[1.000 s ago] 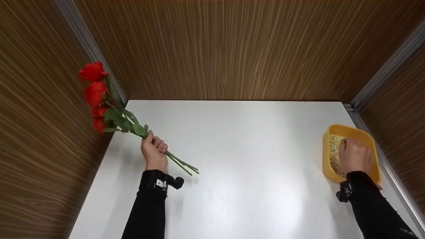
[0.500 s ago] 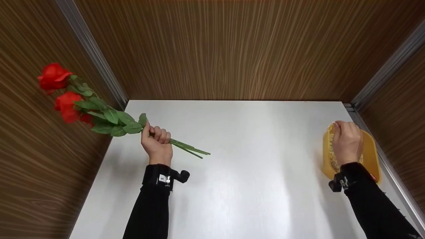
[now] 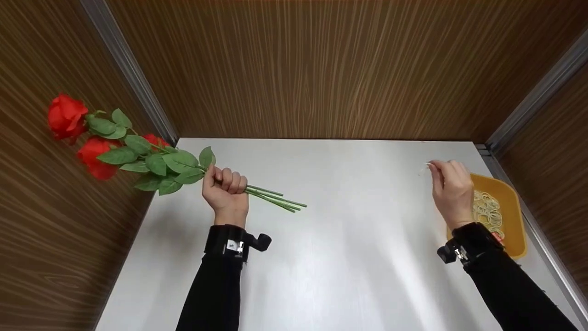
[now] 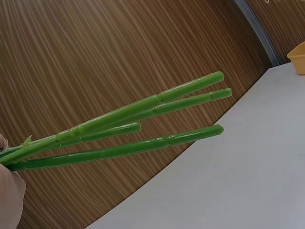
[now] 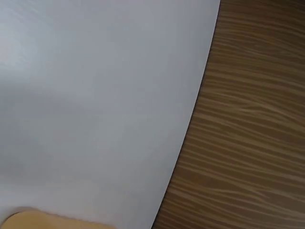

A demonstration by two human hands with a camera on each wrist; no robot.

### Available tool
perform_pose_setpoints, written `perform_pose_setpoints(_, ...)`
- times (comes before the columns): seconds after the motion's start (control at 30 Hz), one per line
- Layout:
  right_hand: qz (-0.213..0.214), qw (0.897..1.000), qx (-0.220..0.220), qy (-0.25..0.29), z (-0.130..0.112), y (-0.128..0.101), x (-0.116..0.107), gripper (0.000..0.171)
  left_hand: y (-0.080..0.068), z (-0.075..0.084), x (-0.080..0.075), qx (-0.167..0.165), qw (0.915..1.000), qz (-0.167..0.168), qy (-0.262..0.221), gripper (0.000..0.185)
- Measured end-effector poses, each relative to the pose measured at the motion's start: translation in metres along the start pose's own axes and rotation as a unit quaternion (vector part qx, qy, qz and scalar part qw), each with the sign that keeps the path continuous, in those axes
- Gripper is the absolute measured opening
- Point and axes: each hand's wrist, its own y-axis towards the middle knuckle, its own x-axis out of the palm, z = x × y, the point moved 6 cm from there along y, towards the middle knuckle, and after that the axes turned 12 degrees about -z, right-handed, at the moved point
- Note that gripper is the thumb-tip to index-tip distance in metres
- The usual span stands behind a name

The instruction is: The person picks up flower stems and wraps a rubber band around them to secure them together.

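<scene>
Red roses [image 3: 87, 138], a bunch, blooms at far left against the wood-grain wall, leaves just above the fist. Left hand [image 3: 226, 188], fingers wrapped round the green stems [image 4: 143, 124], whose cut ends jut right above the white table [image 3: 330, 220]. Right hand [image 3: 452, 191], raised above the table, fingertips pinching a pale rubber band [image 3: 425, 168]. Yellow tray [image 3: 510, 207] of rubber bands, just right of that hand, at the table's right edge.
</scene>
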Motion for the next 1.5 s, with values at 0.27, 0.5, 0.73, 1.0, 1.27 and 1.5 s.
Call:
perform_pose_setpoints(0.27, -0.022, 0.990, -0.109, 0.083, -0.060, 0.009, 0.016, 0.013, -0.002, -0.014, 0.017, -0.015, 0.9987, -0.048, -0.007, 0.044)
perform_pose_setpoints(0.5, -0.083, 0.976, -0.156, 0.127, -0.094, 0.012, 0.032, 0.007, -0.004, -0.025, 0.028, -0.028, 0.9969, -0.073, -0.006, 0.045)
perform_pose_setpoints(0.73, -0.107, 0.970, -0.168, 0.137, -0.108, 0.010, 0.041, 0.013, -0.007, -0.037, 0.032, -0.040, 0.9950, -0.090, -0.015, 0.044)
perform_pose_setpoints(1.0, -0.129, 0.961, -0.193, 0.152, -0.126, 0.007, 0.053, 0.007, -0.012, -0.055, 0.039, -0.068, 0.9910, -0.112, -0.030, 0.043)
perform_pose_setpoints(1.27, -0.156, 0.940, -0.230, 0.200, -0.146, 0.006, 0.066, 0.008, -0.018, -0.070, 0.045, -0.090, 0.9888, -0.116, -0.028, 0.044)
perform_pose_setpoints(1.5, -0.175, 0.930, -0.230, 0.225, -0.155, 0.005, 0.075, 0.012, -0.023, -0.081, 0.046, -0.108, 0.9860, -0.124, -0.025, 0.042)
